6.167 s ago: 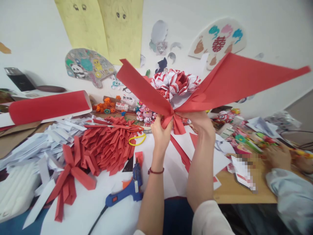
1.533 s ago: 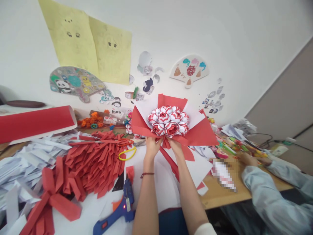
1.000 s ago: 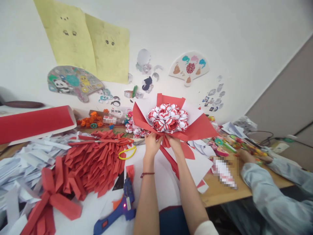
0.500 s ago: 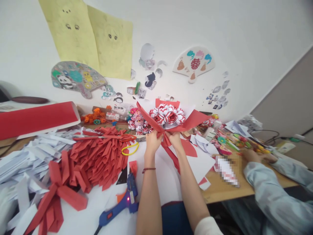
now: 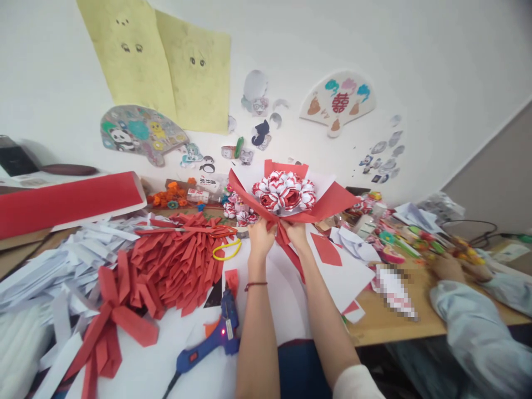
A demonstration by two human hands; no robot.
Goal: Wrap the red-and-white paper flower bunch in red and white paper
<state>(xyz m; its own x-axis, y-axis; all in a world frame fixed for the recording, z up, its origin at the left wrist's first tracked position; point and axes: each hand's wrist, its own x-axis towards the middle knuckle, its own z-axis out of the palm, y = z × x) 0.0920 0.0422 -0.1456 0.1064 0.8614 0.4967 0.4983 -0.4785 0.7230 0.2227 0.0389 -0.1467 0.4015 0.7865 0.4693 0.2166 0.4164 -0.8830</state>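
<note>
A bouquet of red-and-white paper flowers stands upright in front of me, wrapped in red paper with white paper inside. My left hand is closed on the gathered wrapping at the left of its neck. On the other side of the neck, my right hand pinches the same red wrapping. Red paper tails hang down between my wrists. Below lies a large white paper sheet. The fingertips of both hands are partly hidden behind the paper.
A blue glue gun with a lit red light lies left of my forearms. Red folded strips, scissors with a yellow handle and white strips cover the left. At right, another person's hands are over the wooden table.
The view has shifted slightly, so the surroundings sit further right. My hands keep their grip on the bouquet, whose flowers tilt a little more toward me, with the wrapping spread wider.
</note>
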